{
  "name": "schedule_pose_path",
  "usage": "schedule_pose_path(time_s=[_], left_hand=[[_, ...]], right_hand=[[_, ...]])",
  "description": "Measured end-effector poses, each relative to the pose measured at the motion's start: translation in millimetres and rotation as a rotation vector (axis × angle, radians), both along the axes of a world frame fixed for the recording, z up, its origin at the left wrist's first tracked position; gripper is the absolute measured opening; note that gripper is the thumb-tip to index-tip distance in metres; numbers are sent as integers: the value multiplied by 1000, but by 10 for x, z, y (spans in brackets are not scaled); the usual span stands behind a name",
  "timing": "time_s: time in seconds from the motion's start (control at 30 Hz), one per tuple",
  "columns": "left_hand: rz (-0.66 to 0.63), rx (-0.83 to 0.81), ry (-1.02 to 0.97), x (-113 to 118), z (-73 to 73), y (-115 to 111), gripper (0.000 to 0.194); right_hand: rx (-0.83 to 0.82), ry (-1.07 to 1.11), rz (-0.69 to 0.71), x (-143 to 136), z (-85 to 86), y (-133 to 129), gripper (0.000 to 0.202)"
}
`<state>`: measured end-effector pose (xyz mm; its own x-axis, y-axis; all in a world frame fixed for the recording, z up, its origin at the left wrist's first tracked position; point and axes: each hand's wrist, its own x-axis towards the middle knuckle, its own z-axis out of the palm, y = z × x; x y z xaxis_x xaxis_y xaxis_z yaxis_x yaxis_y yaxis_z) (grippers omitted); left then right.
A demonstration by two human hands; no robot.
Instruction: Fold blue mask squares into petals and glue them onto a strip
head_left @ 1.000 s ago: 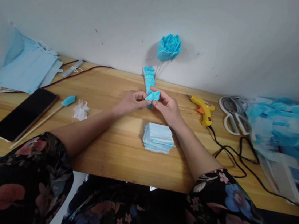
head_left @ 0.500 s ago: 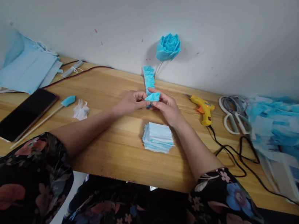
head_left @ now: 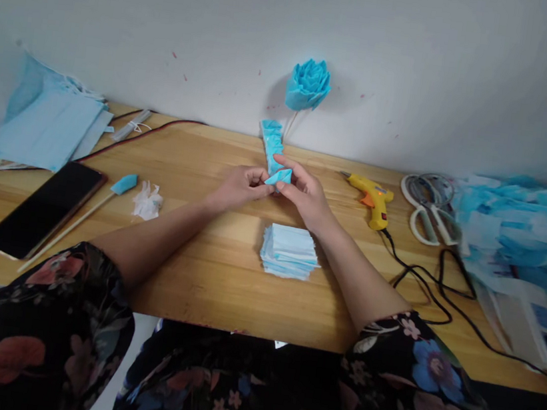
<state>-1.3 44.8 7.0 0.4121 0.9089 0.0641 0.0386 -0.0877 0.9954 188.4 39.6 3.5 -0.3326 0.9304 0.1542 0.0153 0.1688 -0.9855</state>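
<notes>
Between my hands is a small folded piece of blue mask fabric (head_left: 280, 177). My left hand (head_left: 243, 186) pinches its left end with thumb and fingers. On the other end, my right hand (head_left: 302, 192) presses its thumb against the fabric, with its index finger raised over the top. Just behind lies a strip of overlapping folded blue pieces (head_left: 272, 141), its near end partly hidden by my fingers. Closer to me sits a stack of cut light-blue fabric squares (head_left: 290, 252).
A blue fabric rose (head_left: 309, 85) on a stick leans at the wall. To the right are a yellow glue gun (head_left: 372, 198), white-handled scissors (head_left: 429, 225) and a blue fabric pile (head_left: 522, 231). Leftward lie face masks (head_left: 47, 125), a phone (head_left: 46, 209) and a blue-tipped stick (head_left: 77, 223).
My right index finger has lifted off the folded piece and my right thumb has slid up onto it. My left hand has barely moved.
</notes>
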Motion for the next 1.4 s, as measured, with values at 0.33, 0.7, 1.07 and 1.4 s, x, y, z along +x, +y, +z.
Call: schedule_pose_path(time_s=[0.33,0.7,1.07,1.4], left_hand=[[-8,8,27,6,-19,6,37],[72,-22,1,-17,31,-9,46],[56,-18,6,-17,4,6,47],[11,-24,-3,-13,-16,16,40]], right_hand=[[-20,5,-66,-44,20,-5,50],[-111,102,-60,50,58,32,51],[-31,40,-45,9,-35,46,58],[8,2,-71,-33,-68,67,56]])
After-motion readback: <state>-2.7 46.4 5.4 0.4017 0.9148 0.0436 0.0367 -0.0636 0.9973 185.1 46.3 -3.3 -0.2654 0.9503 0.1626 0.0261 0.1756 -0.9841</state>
